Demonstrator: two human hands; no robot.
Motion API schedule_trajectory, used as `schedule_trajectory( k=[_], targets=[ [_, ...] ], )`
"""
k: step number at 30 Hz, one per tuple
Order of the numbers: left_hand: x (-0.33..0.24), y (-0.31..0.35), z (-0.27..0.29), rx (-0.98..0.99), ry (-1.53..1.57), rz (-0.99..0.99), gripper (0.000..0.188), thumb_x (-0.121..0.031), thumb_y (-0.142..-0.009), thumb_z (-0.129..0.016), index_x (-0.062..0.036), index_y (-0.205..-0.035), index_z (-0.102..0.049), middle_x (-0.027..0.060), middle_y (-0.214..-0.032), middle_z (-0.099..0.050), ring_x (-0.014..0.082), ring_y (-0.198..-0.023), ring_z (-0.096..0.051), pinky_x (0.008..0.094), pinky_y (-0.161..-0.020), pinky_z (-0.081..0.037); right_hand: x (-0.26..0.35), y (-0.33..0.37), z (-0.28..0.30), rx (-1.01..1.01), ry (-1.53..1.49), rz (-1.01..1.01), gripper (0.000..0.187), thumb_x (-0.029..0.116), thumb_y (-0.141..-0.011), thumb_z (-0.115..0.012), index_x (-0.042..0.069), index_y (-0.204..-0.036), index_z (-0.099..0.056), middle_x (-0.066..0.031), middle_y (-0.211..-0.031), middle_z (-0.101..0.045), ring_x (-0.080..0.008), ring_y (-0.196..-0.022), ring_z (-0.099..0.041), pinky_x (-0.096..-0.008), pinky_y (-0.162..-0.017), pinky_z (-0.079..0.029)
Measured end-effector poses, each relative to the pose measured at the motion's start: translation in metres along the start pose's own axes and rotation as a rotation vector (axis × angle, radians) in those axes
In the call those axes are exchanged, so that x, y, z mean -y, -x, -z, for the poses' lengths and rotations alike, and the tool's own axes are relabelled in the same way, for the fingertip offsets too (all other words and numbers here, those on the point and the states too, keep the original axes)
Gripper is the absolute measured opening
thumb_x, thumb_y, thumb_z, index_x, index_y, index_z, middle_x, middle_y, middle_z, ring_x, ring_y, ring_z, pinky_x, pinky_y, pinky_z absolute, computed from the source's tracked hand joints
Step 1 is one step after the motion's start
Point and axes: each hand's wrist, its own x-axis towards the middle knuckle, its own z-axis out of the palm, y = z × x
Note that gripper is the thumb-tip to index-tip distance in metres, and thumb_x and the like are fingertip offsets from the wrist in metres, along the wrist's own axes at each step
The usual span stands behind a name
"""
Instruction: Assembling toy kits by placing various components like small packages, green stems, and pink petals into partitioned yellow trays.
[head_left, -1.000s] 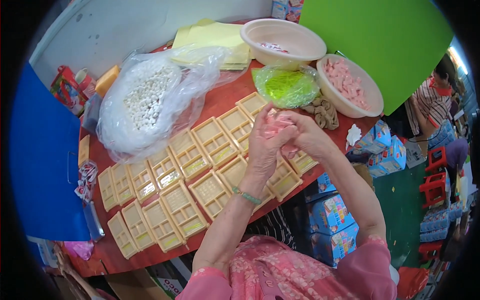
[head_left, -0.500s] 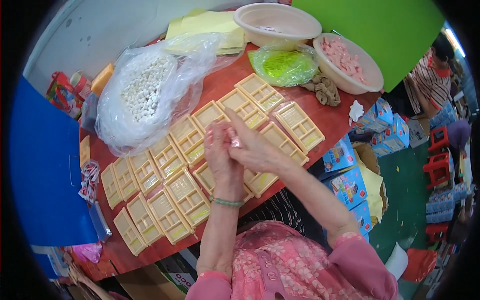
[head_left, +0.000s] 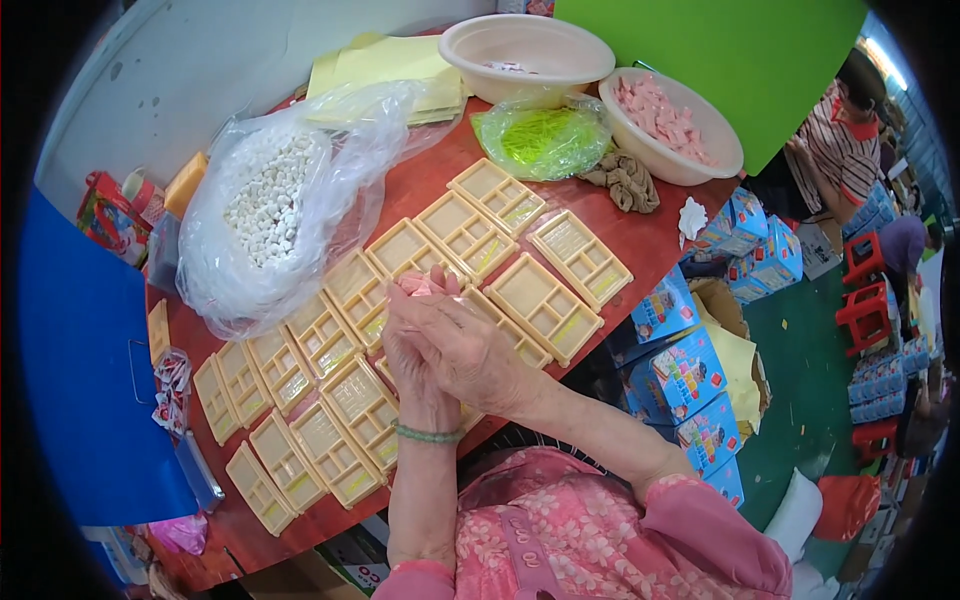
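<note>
- Two hands meet over the middle of the red table (head_left: 650,240): the left hand (head_left: 415,345) and right hand (head_left: 470,350) are pressed together, fingers closed around a few small pink pieces (head_left: 418,285) that peek out at the fingertips.
- How many pieces are held cannot be told, since the palms hide most of them.
- Below and around the hands lie many tan compartment trays (head_left: 545,300), set edge to edge in rows that run from the near left corner toward the far right.
- Most trays look bare apart from a thin yellowish strip in one compartment; no pink or white pieces are plainly visible in them, so the filling seems barely begun, with nearly every tray left to do.
- Whether the trays right under the hands hold anything cannot be seen.
- Supplies stand well stocked: a clear bag (head_left: 280,200) of white pieces at the far left, a green bag (head_left: 545,140) of thin yellow-green sticks, and a bowl (head_left: 670,125) of pink pieces at the far right.
- A second bowl (head_left: 525,55) behind it is nearly empty.
- A brown rag (head_left: 625,180) lies between the green bag and the pink bowl.
- Yellow sheets (head_left: 385,65) sit at the far edge.
- Another person (head_left: 840,140) sits apart, beyond the table's right end.
</note>
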Motion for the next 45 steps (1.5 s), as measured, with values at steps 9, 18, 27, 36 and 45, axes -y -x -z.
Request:
schedule_trajectory(
  k=[9,18,27,36,45],
  targets=[
    [-0.005,0.019,-0.011,-0.129,-0.070,0.061,0.029,-0.029,-0.094,-0.054,-0.0015,-0.099,-0.060,0.0116,-0.093,-0.064,0.0231,-0.090,-0.062,0.0372,-0.084,-0.053,-0.006,-0.009,0.003,0.112,-0.209,-0.252,0.027,0.009,-0.087,-0.061,0.002,-0.113,-0.057,-0.0125,-0.102,-0.062,-0.0324,-0.097,-0.061,-0.0383,-0.083,-0.049],
    [0.019,0.018,-0.025,-0.007,0.304,-0.003,0.035,-0.038,-0.098,-0.044,-0.0050,-0.102,-0.057,0.0129,-0.099,-0.063,0.0271,-0.100,-0.062,0.0419,-0.093,-0.051,-0.005,-0.008,-0.004,0.224,0.251,-0.002,0.022,0.015,-0.080,-0.065,0.004,-0.098,-0.058,-0.0140,-0.108,-0.059,-0.0317,-0.105,-0.057,-0.0402,-0.090,-0.046],
    [0.007,0.005,0.005,0.010,-0.303,0.039,0.030,-0.034,-0.096,-0.050,-0.0052,-0.101,-0.058,0.0142,-0.100,-0.063,0.0302,-0.099,-0.062,0.0471,-0.093,-0.050,0.003,-0.017,0.035,0.114,0.108,-0.003,0.015,0.011,-0.081,-0.067,0.005,-0.095,-0.064,-0.0126,-0.110,-0.058,-0.0278,-0.102,-0.055,-0.0368,-0.089,-0.045],
    [0.009,0.023,-0.020,-0.147,0.178,0.198,0.022,-0.026,-0.092,-0.058,-0.0040,-0.096,-0.061,0.0129,-0.097,-0.065,0.0330,-0.096,-0.064,0.0495,-0.090,-0.052,-0.077,0.012,0.179,0.283,0.064,-0.543,0.014,0.010,-0.088,-0.065,0.002,-0.099,-0.067,-0.0016,-0.082,-0.058,-0.0091,-0.075,-0.055,-0.0241,-0.067,-0.045],
    [0.027,0.053,-0.019,-0.115,0.104,0.397,0.030,-0.030,-0.097,-0.050,-0.0036,-0.106,-0.058,0.0134,-0.102,-0.064,0.0317,-0.099,-0.063,0.0489,-0.089,-0.053,-0.122,0.015,0.209,0.550,-0.084,-0.980,0.007,0.005,-0.082,-0.069,0.001,-0.086,-0.064,0.0014,-0.075,-0.062,-0.0031,-0.064,-0.055,-0.0183,-0.056,-0.043]
  ],
)
